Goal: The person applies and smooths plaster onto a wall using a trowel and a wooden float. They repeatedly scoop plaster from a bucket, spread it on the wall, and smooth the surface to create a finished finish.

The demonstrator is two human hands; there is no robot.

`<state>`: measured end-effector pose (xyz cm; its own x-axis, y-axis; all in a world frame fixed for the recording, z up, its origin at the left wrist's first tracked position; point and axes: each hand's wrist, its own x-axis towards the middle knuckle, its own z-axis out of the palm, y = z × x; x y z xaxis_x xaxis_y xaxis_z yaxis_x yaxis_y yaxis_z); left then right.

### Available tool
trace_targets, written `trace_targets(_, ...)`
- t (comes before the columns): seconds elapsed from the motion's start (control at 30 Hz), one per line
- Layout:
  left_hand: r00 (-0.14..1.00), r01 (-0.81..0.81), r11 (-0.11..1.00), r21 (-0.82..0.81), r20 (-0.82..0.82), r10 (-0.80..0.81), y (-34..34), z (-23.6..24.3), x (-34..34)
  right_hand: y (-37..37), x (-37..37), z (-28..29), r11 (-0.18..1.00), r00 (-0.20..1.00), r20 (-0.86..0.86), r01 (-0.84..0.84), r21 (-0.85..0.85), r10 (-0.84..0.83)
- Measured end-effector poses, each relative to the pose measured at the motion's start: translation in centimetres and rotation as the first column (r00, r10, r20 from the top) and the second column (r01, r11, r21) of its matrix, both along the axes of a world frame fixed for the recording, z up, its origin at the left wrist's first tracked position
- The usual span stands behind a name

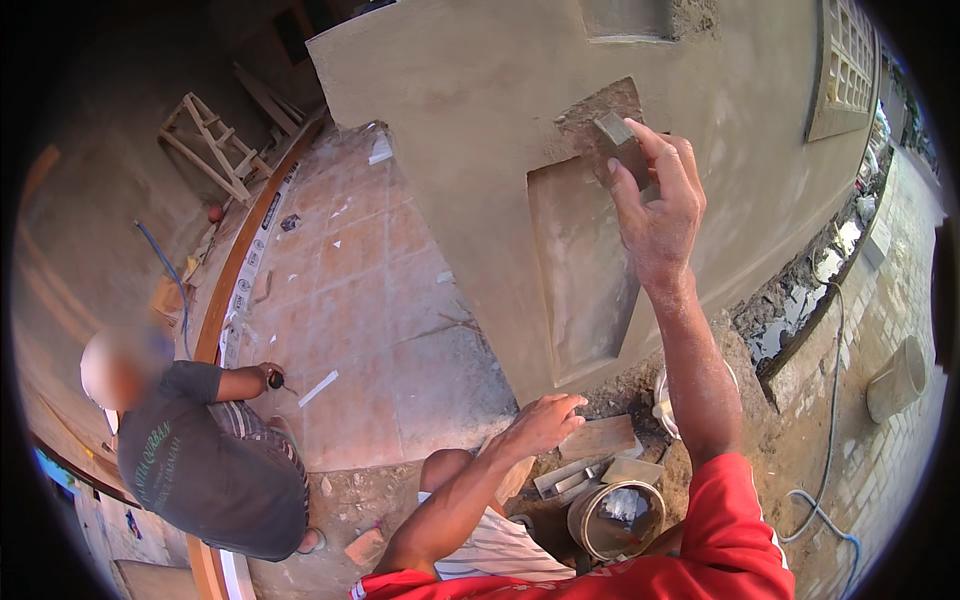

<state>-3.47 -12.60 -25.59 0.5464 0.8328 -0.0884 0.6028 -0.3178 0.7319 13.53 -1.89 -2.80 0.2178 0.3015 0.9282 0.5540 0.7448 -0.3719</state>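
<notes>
My right hand [665, 200] is raised to a grey plastered wall [450, 130]. Its thumb and fingers are closed around a small grey rectangular block [614, 128], whose lower part is hidden behind the fingers. The block is in front of a rough, darker patch [588, 108] in the plaster, just above a recessed rectangular panel [585, 270]. Whether the block touches the patch, I cannot tell. Lower down, near the foot of the wall, my left hand [545, 425] has its fingers stretched out and holds nothing.
Below me are a bucket [617, 520] with murky contents, wooden pieces [598, 438] and a white pail [664, 405] partly behind my right arm. At left, another person [220, 460] crouches beside tiled floor [350, 330]. A hose [833, 430] and grey bucket [896, 380] are at right.
</notes>
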Motion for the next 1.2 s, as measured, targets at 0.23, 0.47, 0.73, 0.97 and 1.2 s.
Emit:
trace_targets(0.23,1.0,0.004,0.999,-0.044,-0.005,-0.004,0.4,0.8,0.0,-0.1,-3.4,0.1,0.998,0.992,0.11,0.062,-0.004,-0.061)
trace_targets(0.47,0.999,-0.015,0.999,-0.037,0.029,0.016,0.4,-0.5,-0.7,1.8,-0.6,0.5,0.998,0.946,-0.322,-0.045,-0.04,0.03)
trace_targets(0.73,0.999,0.002,1.0,0.025,0.036,-0.003,0.5,-0.8,-0.7,1.6,-2.4,-0.6,0.993,0.993,-0.028,0.113,0.035,-0.112)
trace_targets(0.97,1.0,-0.028,0.996,-0.082,-0.002,0.028,0.8,0.1,-1.0,0.9,-2.3,-0.9,0.997,0.98,-0.193,-0.066,-0.049,0.056)
trace_targets(1.2,1.0,0.002,1.0,-0.018,0.015,-0.002,0.6,0.0,-0.8,2.9,0.7,0.9,0.993,0.955,-0.287,0.049,-0.107,-0.078)
